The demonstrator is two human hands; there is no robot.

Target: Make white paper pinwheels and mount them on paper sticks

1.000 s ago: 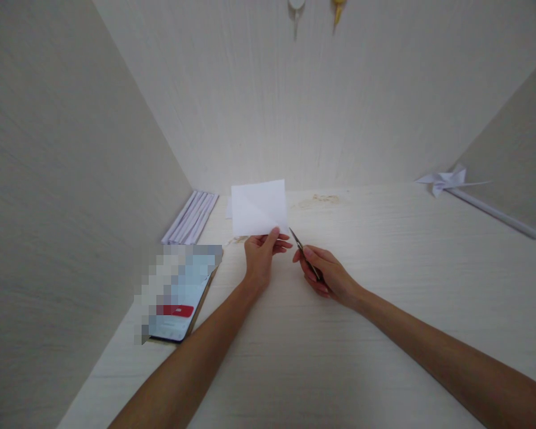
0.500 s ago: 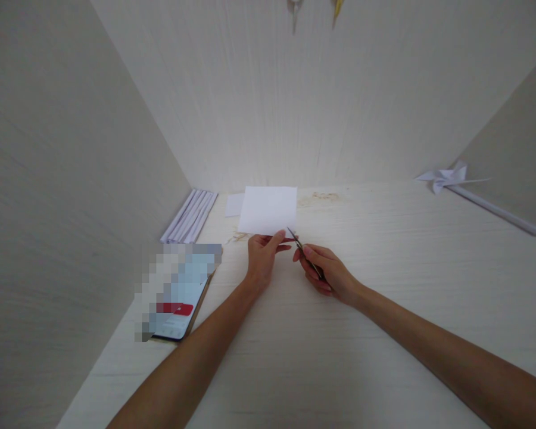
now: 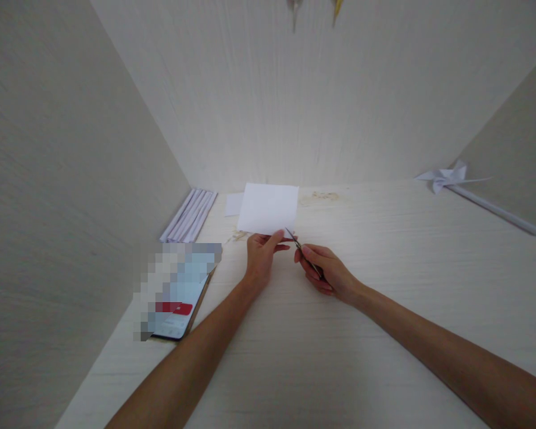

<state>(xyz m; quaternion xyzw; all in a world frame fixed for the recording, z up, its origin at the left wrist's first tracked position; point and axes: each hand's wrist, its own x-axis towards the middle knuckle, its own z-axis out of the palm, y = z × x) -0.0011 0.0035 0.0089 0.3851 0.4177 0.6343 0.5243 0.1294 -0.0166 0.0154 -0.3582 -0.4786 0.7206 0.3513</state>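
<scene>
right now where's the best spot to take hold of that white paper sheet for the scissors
Probably the near bottom edge, from the left, where the left hand already pinches the white paper sheet. The sheet stands tilted up off the desk, so that grip leaves its lower right corner free for the scissors in the right hand.

We cannot read the flat phone-like device with the red bar (image 3: 178,292), since most of its face is blurred into blocks. The thin dark metal tool (image 3: 302,253) mostly vanishes inside our right hand (image 3: 328,271), so we cannot tell what it is. Two small hanging objects, one pale (image 3: 295,7) and one yellow (image 3: 337,8), are cut off by the top edge.
</scene>
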